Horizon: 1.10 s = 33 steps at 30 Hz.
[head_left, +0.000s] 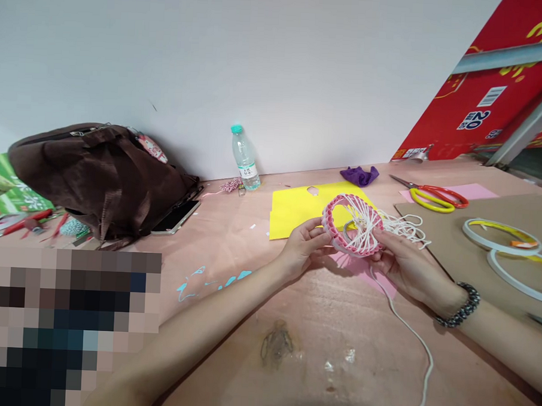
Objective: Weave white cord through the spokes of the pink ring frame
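Between my hands is a round hoop [326, 222] with a pink wrapped rim, strung across with white cord [364, 218] that bunches toward the right. My left hand [302, 246] pinches the rim at its left side. On the right side my right hand [400, 265] closes its fingers on the rim and the cord there. Loose white strands spread out behind my right hand. One long cord tail [420, 338] hangs below the hoop and curves along the table to the bottom edge. The hoop is held tilted above yellow sheets [293, 207] and a pink sheet [382, 279].
Scissors [433, 198], double-sided tape rolls [503, 237] and brown cardboard [458, 229] lie to the right. Behind are a purple cloth [359, 176] and a water bottle [245, 159] by the white wall. At left sit a dark bag [105, 184] and a phone [176, 217].
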{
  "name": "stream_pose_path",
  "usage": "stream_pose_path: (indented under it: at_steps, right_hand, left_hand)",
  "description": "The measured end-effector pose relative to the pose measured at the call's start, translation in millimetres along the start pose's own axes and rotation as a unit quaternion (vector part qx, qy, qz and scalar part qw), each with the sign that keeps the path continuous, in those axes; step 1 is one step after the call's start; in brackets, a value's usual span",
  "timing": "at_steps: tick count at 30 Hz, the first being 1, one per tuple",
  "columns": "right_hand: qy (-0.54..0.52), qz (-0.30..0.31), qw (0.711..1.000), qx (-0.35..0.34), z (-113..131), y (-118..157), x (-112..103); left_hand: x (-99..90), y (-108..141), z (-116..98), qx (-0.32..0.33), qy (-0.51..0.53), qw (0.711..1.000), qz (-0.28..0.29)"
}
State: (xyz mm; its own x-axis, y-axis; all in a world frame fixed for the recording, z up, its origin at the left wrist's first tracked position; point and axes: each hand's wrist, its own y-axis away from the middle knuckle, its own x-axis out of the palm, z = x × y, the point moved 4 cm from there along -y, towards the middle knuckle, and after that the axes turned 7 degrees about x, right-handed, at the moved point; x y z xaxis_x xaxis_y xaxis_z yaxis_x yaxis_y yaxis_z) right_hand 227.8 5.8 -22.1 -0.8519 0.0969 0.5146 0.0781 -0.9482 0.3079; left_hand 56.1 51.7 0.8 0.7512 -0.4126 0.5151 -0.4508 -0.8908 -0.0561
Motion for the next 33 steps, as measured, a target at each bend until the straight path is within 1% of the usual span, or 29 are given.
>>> stream_pose_path:
  at_steps: [5,11,15,23,28,33]
  right_hand:
    - [0.01,0.012,1.0,-0.002,1.5,2.5,4.0]
    - [-0.005,0.002,1.0,0.009,2.7,3.3,6.0]
    - [-0.01,-0.015,1.0,0.007,2.7,2.4,5.9]
    - [0.006,-0.004,1.0,0.014,2.7,2.9,6.6]
    - [0.009,-0.01,1.0,0.0,2.4,1.6,4.4]
    - [0.037,-0.01,0.999,-0.011,2.9,1.7,3.1]
  left_hand:
    - [-0.6,-0.3,0.6,-0.001,0.0,1.0,-0.003]
    - [-3.6,-1.1,1.1,-0.002,0.015,1.0,0.008]
    - [-4.0,-1.6,2.2,-0.007,-0.002,1.0,0.009]
    - [-1.9,-0.8,1.0,-0.001,0.003,1.0,0.012]
    - [-2.6,-1.2,1.6,-0.001,0.005,1.0,0.013]
    - [-4.2,-2.3,3.1,-0.001,0.0,1.0,0.013]
